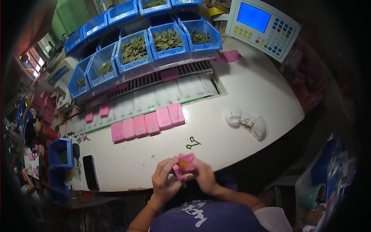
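Close to the table's front edge, my left hand (165,178) is closed around a pink block-like piece (186,162) with a yellow patch on it. The piece looks bent or partly opened, like soft rubber. My right hand (205,177) grips its right side, and those fingers are slightly blurred. Just beyond the hands, thin dark green outline-shaped pieces (193,142) lie on the white table (239,96). A row of several pink blocks (152,123) stands side by side farther off, some with yellow or written marks.
Blue bins (133,54) of small green parts rise at the back. Before them runs a slatted conveyor (143,98) carrying pink blocks. A keypad console (262,27) stands back right, a white cloth bundle (247,121) lies right, and a black phone (91,173) lies left.
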### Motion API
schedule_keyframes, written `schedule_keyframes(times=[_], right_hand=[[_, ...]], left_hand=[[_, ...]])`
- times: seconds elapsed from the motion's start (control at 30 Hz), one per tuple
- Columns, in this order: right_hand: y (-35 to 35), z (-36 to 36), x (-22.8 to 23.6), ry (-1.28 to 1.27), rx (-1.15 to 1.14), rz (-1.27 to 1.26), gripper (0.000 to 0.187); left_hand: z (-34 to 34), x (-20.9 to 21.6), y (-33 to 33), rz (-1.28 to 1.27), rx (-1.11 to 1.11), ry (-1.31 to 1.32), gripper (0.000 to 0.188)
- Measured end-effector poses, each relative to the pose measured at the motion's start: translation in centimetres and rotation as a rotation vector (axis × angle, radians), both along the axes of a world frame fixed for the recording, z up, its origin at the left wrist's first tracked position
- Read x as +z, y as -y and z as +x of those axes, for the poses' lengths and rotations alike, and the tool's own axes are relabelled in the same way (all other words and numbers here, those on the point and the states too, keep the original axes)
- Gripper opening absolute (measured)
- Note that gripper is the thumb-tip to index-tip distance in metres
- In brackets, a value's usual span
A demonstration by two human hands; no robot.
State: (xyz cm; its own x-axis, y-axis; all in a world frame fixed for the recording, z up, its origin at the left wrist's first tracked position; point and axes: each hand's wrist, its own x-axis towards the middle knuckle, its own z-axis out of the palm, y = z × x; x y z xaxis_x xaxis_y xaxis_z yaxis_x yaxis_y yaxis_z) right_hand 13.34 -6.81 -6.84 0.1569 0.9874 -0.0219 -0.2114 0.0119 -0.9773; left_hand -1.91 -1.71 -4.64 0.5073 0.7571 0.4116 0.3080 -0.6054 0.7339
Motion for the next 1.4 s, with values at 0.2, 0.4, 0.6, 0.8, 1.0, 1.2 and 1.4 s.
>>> schedule_keyframes(times=[0.2,0.4,0.6,0.8,1.0,1.2,1.4], right_hand=[[-1.6,1.4,2.6,-0.451,-0.114,-0.124,0.036],[-4.0,3.5,2.9,-0.102,-0.027,-0.066,0.031],[-4.0,2.4,5.9,0.280,0.069,0.023,0.028],[-4.3,0.2,4.9,0.790,-0.463,0.511,0.012],[-3.7,-0.6,5.3,0.833,-0.362,0.514,0.038],[-3.4,0.0,5.1,0.641,-0.235,0.164,0.042],[-2.6,0.0,5.3,-0.239,0.204,-0.071,0.062]], left_hand=[[0.1,-0.7,-2.0,-0.520,0.026,0.588,0.068],[1.3,-0.7,2.1,0.088,-0.012,0.119,0.072],[0.2,-1.5,-0.4,-0.959,-0.250,0.634,0.077],[3.0,1.1,2.0,-0.789,-0.239,0.657,0.102],[1.8,-0.6,0.9,-0.508,-0.054,0.617,0.093],[-1.3,0.7,-1.3,-0.786,0.189,0.664,0.055],[-4.4,-0.4,-4.4,-0.717,0.238,0.830,0.035]])
